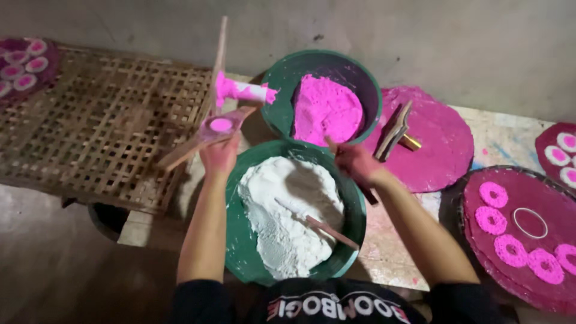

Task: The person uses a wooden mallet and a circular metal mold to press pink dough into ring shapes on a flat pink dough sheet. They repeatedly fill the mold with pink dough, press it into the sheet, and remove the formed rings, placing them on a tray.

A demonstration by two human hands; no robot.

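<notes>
Centre of the frame, and the left hand [219, 155] is up, fingers wrapped from below around a flat wooden paddle [207, 135] that slants from lower left to upper right. On the paddle's broad end sits a small round pink disc [221, 125]. Just above it, a white tube smeared with pink [243, 91] sticks out from an upright wooden stick [219, 57].

Over to the right hand [355, 162], right of centre, hovering at the near rim of the upper green bowl [282, 75]. Its fingers are bunched together, but it is blurred, and whether they pinch anything I cannot tell.

That upper bowl holds a heap of bright pink powder [327, 109]. Below it, the lower green bowl [237, 240] is piled with white powder [288, 210], a thin wooden stick [321, 225] lying across the heap.

Upper left, a woven bamboo rack [102, 120], and in the far corner a dark round tray with pink-and-white discs [21, 69]. Right of the bowls, a round pink-stained board [438, 138] carries a wooden tool [393, 129]. Lower right, a dark pink round tray [480, 252] bears pink ring shapes [493, 194] and one bare metal ring [530, 223]. There are no packages or signs on the bench.
</notes>
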